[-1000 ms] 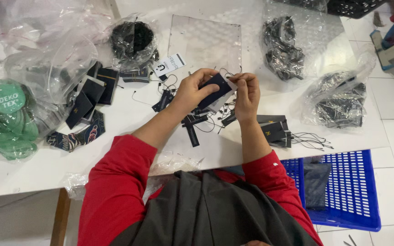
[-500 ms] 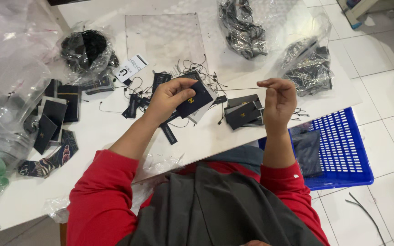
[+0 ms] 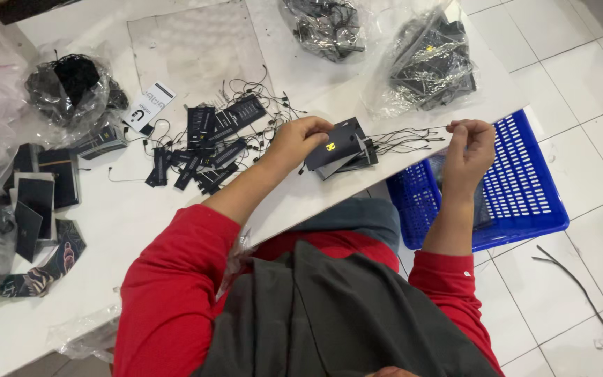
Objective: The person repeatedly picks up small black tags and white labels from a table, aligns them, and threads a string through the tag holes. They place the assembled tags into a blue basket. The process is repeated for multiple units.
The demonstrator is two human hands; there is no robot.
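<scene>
Nearby — blue basket (image 3: 525, 183) (dark cloth inside)

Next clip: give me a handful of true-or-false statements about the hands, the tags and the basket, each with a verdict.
1. The left hand holds a stack of black tags. True.
2. The right hand rests inside the blue basket. False: it is raised above the basket, pinching thin black strings.
3. The strings run between the two hands. True.
4. The basket stands on the white table. False: it sits on the tiled floor beside it.
5. Loose black tags lie on the table. True.
</scene>
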